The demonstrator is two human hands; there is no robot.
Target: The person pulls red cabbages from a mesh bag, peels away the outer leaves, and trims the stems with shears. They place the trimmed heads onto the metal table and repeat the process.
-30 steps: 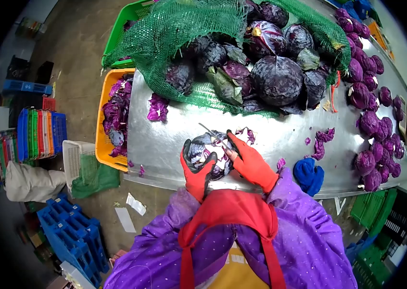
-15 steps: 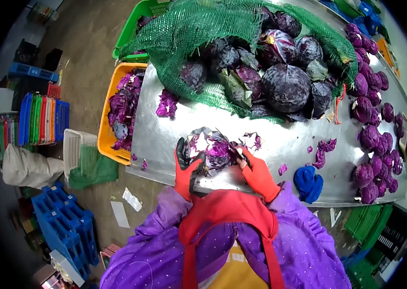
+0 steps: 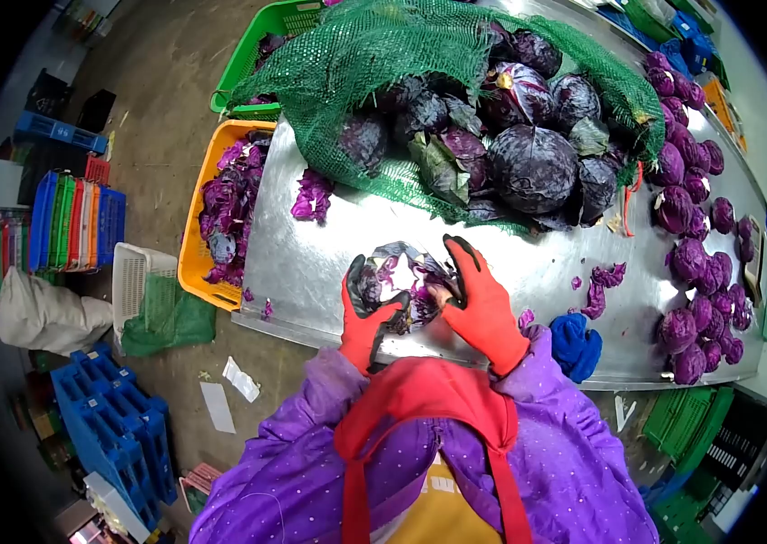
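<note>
A red cabbage (image 3: 399, 275) with a pale cut patch on top and loose dark outer leaves sits at the near edge of the steel table. My left hand (image 3: 366, 319), in a red glove with black fingertips, wraps around its left side. My right hand (image 3: 481, 313), gloved alike, presses against its right side, thumb on the leaves and a finger raised along the far side. Whatever lies under the right palm is hidden.
A green mesh sack (image 3: 374, 54) of untrimmed cabbages lies at the back of the steel table (image 3: 284, 263). Trimmed cabbages (image 3: 692, 258) line the right side. A yellow crate (image 3: 191, 240) of leaves stands left. A blue cloth (image 3: 576, 346) and leaf scraps (image 3: 597, 295) lie right.
My right hand has moved forward and spread over the cabbage's right side. The pale cut piece beside the cabbage no longer shows. My left hand keeps its hold.
</note>
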